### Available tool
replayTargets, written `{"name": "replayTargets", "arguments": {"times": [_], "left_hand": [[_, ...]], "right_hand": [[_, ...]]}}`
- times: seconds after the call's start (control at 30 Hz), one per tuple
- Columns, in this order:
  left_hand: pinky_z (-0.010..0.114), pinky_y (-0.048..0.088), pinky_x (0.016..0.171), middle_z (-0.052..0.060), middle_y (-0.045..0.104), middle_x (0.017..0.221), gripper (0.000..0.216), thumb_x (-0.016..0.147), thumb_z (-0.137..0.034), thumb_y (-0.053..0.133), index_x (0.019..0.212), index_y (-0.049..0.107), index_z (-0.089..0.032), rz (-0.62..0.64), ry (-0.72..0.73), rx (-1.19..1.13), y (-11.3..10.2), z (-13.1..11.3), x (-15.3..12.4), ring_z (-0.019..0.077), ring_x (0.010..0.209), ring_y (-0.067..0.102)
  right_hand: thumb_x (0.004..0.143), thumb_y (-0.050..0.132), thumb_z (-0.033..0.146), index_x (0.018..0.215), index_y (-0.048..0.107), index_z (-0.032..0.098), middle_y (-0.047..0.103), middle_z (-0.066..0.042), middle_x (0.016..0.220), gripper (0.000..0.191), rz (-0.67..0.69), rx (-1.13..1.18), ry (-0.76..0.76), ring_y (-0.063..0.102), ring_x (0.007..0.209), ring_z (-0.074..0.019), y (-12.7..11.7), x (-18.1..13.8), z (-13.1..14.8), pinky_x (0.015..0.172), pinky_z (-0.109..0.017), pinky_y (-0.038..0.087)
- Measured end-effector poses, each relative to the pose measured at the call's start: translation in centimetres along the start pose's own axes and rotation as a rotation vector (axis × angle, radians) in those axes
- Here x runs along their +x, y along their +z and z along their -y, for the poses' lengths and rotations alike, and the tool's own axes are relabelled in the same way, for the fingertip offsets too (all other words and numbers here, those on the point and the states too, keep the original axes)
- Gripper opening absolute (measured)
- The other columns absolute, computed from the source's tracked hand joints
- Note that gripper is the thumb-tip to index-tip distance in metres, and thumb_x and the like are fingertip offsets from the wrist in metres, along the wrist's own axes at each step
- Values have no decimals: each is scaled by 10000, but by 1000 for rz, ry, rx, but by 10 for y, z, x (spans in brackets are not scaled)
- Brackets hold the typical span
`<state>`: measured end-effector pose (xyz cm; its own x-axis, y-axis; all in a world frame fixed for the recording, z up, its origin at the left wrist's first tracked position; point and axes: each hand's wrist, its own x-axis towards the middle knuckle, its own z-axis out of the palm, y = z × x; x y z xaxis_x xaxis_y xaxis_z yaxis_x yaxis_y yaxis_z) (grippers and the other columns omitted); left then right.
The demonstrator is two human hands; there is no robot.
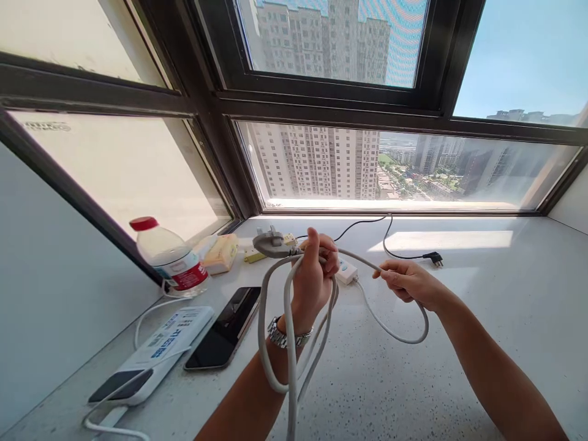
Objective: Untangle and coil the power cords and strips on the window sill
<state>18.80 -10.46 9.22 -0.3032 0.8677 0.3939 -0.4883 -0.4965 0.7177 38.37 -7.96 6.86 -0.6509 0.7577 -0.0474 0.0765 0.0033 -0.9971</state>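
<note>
My left hand [315, 269] is closed around several loops of a grey-white power cord [288, 318], which hang down past the wristwatch [278, 334]. The cord's grey plug [272, 244] sticks out to the left of that fist. Farther along, the same cord is pinched between the fingers of my right hand [407, 280], with a stretch running between the two hands. From my right hand it curves down and back to a white power strip [346, 271] on the sill, partly hidden behind my left hand.
A black cord with a plug [432, 258] lies near the window. On the left are a red-capped bottle [172, 257], a yellowish soft pack [221, 253], a black phone [225, 327] and a white power bank [154, 355] with a white cable. A yellow-green strip [254, 255] lies behind the plug.
</note>
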Motion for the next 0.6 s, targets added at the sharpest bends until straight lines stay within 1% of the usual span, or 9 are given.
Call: {"name": "replayTargets", "arguments": {"times": [0.07,0.1,0.17,0.2,0.27,0.37,0.47,0.53,0.6], "left_hand": [[179,408,476,-7,510,602,565,700,-601,695,479,445,-145,-64,-49,-36,-5,-5,9,74,536,513],[203,468,558,-3,520,613,591,719,-603,676,472,394,-147,-83,-78,-67,-8,-9,14,98,607,561],[257,512,655,-23,438,525,639,763,-611,624,476,284,-153,-91,-117,-139,-16,-16,21,112,611,563],[260,512,645,-41,358,474,659,779,-613,605,486,234,-154,-83,-116,-174,-21,-21,25,98,548,520],[226,478,565,-66,226,431,694,787,-596,611,510,156,-151,-64,-71,-221,-31,-28,31,60,434,377],[180,368,443,-78,150,417,742,768,-550,667,531,93,-145,-27,17,-213,-44,-36,37,32,388,206],[190,227,369,-71,104,407,768,763,-549,667,526,63,-140,-34,92,-141,-50,-42,40,32,375,118],[220,140,356,-59,74,396,771,774,-577,631,515,52,-138,-89,132,-70,-49,-50,38,38,358,89],[247,102,366,-47,58,388,755,795,-612,574,519,54,-138,-155,204,26,-46,-61,32,46,345,82]], "right_hand": [[800,642,519,900,596,148,312,90,564,387,-14,-78,53,205,443,-31,-11,2,-4,393,-186,146],[795,649,512,869,587,146,311,93,553,379,-7,-97,75,201,442,-30,-17,3,-6,394,-186,145],[788,660,497,826,567,146,303,101,528,365,43,-87,96,193,437,-30,-29,5,-13,398,-188,147],[784,666,491,813,561,146,299,106,516,363,80,-68,89,191,435,-31,-36,6,-16,401,-189,151],[772,676,487,789,563,140,294,111,495,366,155,-40,51,201,430,-33,-48,8,-22,409,-194,172],[760,688,477,753,588,126,341,98,490,364,198,-132,-15,269,437,-45,-63,10,-25,434,-210,244],[757,684,483,722,603,122,392,75,505,371,139,-291,-49,326,468,-60,-69,7,-19,469,-222,277],[760,672,500,693,596,126,394,66,514,387,79,-375,-64,331,484,-65,-69,3,-13,475,-224,266],[770,659,506,663,578,135,380,61,529,395,8,-450,-88,324,492,-67,-66,-2,-8,474,-225,254]]}}
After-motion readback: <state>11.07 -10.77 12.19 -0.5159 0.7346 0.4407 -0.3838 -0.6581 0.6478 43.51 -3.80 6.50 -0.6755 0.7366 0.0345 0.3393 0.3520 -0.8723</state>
